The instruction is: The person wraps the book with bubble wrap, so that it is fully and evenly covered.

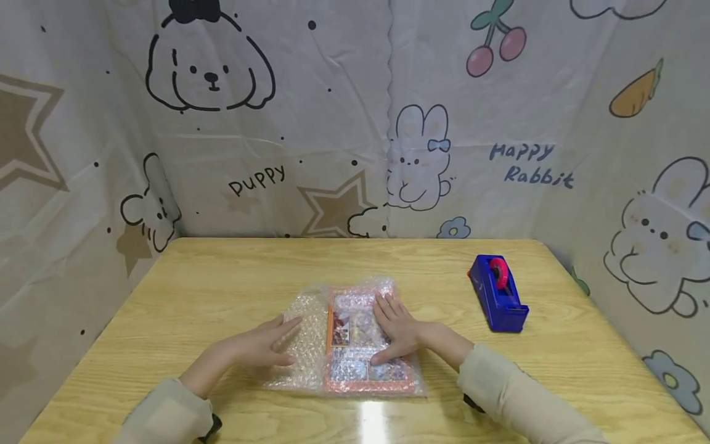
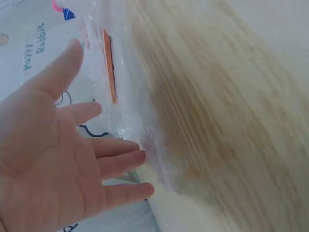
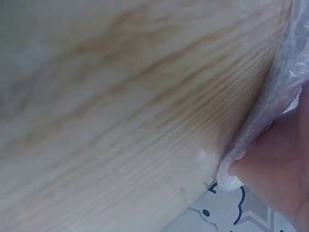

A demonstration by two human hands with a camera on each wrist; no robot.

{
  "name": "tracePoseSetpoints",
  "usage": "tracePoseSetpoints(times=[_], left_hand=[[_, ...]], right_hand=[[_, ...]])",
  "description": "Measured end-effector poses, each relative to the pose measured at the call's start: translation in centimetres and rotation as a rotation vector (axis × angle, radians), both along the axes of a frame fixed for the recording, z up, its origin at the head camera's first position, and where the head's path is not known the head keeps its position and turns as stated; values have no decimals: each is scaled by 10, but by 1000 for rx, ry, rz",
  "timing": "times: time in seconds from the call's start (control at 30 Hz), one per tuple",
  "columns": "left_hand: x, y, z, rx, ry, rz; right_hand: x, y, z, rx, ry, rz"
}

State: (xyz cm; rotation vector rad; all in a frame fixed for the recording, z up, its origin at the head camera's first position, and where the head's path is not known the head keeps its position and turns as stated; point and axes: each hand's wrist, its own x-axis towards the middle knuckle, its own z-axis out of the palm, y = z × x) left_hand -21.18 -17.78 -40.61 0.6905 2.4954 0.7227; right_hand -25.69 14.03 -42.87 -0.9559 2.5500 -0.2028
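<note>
A flat rectangular item with an orange border and picture panels (image 1: pixel 349 369) lies on the table under clear bubble wrap (image 1: pixel 306 345). Its exact kind is hard to tell through the wrap. My right hand (image 1: pixel 403 333) rests on the wrapped item with fingers spread, palm side down. To the left, my left hand (image 1: pixel 256 346) is held over the loose part of the wrap, fingers extended and apart. The left wrist view shows that left hand (image 2: pixel 58 159) holding nothing, beside the wrap and the item's orange edge (image 2: pixel 110 67). In the right wrist view, part of the right hand (image 3: pixel 277 162) touches the wrap (image 3: pixel 265 106).
A blue tape dispenser (image 1: pixel 499 302) with a pink-red roll (image 1: pixel 498 272) stands on the right of the wood-grain table (image 1: pixel 249 265). Cloth printed with cartoon animals (image 1: pixel 333 123) hangs behind the table and on both sides.
</note>
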Motion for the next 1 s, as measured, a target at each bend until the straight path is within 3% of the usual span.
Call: tracePoseSetpoints(times=[0.33, 0.5, 0.63, 0.73, 0.87, 1.0], left_hand=[[-1, -10, -1, -16, 32, 33], [-6, -11, -1, 52, 51, 56], [-11, -13, 0, 153, 36, 118], [-14, -14, 3, 289, -43, 173], [-16, -11, 9, 509, -219, 235], [-14, 1, 12, 650, -339, 264]], right_hand=[[0, -1, 0, 0, -20, -6], [0, -1, 0, 6, -17, -7], [-1, -1, 0, 9, -15, -5], [-1, -1, 0, 9, -18, -3], [-1, -1, 0, 4, -18, 5], [-1, -1, 0, 2, -5, 15]])
